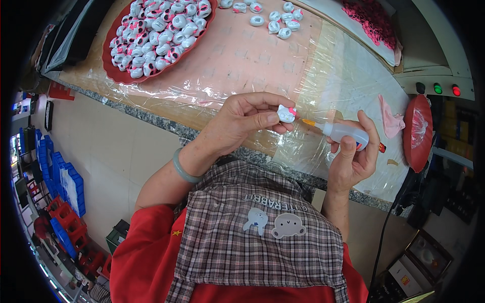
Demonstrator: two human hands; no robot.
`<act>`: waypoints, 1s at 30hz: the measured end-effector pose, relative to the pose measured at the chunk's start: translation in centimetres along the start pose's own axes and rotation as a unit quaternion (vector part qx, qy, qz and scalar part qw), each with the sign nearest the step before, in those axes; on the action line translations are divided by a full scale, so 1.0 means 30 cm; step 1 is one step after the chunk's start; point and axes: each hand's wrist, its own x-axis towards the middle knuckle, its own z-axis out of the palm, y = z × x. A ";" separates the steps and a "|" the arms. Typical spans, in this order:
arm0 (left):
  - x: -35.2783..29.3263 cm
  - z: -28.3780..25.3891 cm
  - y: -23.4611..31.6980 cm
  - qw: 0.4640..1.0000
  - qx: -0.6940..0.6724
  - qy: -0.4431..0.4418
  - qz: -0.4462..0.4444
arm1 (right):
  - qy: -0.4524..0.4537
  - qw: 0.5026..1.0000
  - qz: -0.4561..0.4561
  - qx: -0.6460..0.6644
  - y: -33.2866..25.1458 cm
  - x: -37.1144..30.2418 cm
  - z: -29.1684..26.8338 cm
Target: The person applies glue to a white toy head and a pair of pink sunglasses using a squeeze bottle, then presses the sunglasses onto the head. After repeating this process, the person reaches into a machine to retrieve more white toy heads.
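Note:
Between the thumb and fingers of my left hand (247, 118) is a small white cat-head figure (286, 114) with a pink bow, held above the near edge of the table. My right hand (356, 151) grips a translucent squeeze bottle (348, 133) lying sideways. Its orange-yellow nozzle (309, 122) points left, at the bow side of the cat head; whether the tip touches cannot be made out. A small red and black end (382, 148) shows beside my right fingers, and what it belongs to is hidden.
A red scalloped tray (109, 68) heaped with similar white heads stands far left. Several loose heads (284, 33) lie at the far side. Pink parts (371, 22) are piled far right. A pink cloth (391, 117), a red dish (418, 134) and a panel with lights (437, 89) are rightward.

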 end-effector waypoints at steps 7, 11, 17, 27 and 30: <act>0.002 0.007 0.003 1.000 0.003 0.014 0.007 | -0.011 1.000 0.002 -0.011 -0.008 -0.001 -0.006; 0.001 0.007 0.004 1.000 0.003 0.011 0.008 | -0.020 1.000 0.013 -0.001 -0.011 0.000 -0.004; 0.002 0.004 0.005 1.000 -0.002 0.001 0.002 | -0.025 0.999 0.019 0.008 -0.012 0.003 0.008; -0.001 -0.009 -0.005 1.000 -0.007 -0.006 -0.002 | 0.007 0.990 0.057 0.128 0.013 0.014 0.008; 0.002 -0.004 -0.002 1.000 -0.009 0.000 -0.010 | 0.014 0.961 0.147 0.235 0.011 0.050 -0.017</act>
